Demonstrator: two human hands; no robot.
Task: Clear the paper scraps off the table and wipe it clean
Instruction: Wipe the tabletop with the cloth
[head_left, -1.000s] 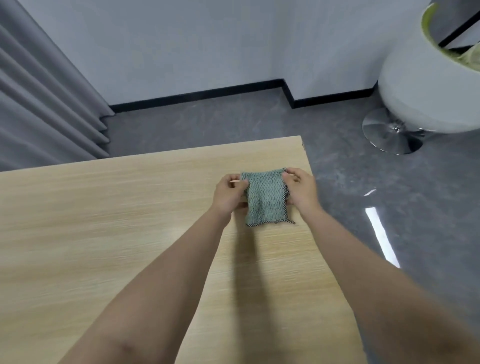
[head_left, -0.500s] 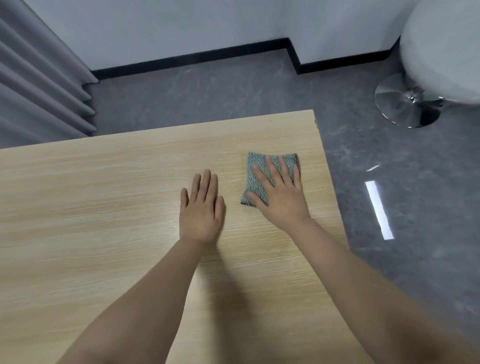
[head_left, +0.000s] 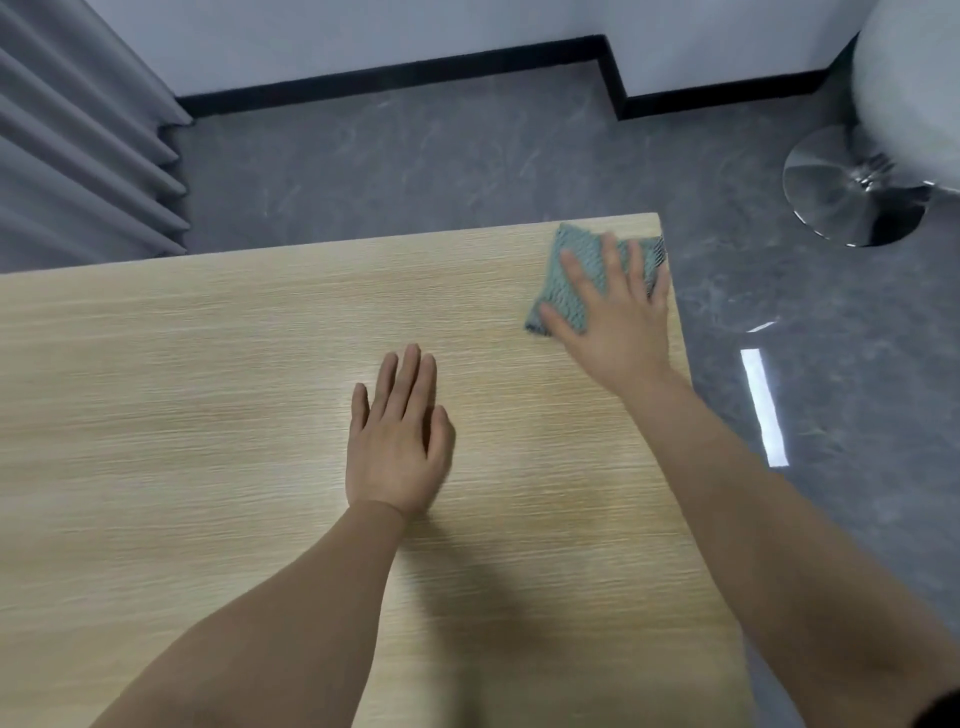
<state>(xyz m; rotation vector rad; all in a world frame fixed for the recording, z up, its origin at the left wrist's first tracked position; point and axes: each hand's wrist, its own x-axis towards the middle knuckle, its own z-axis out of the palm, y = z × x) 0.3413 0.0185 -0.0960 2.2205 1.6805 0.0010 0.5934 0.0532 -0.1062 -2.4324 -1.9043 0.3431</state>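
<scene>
A folded grey-green cloth (head_left: 576, 270) lies flat at the far right corner of the light wooden table (head_left: 208, 364). My right hand (head_left: 613, 317) presses on it with straight, spread fingers; the cloth's right end reaches the table's right edge. My left hand (head_left: 400, 441) rests flat on the bare tabletop nearer to me, fingers straight, holding nothing. I see no paper scraps on the table.
Grey floor lies beyond the table's far and right edges. A white chair on a chrome disc base (head_left: 852, 187) stands at the far right. Grey curtains (head_left: 78, 145) hang at the far left.
Both hands held the cloth up a second ago. It was then laid flat under my right hand, which has slid it toward the far right corner; my left hand rests flat on the table.
</scene>
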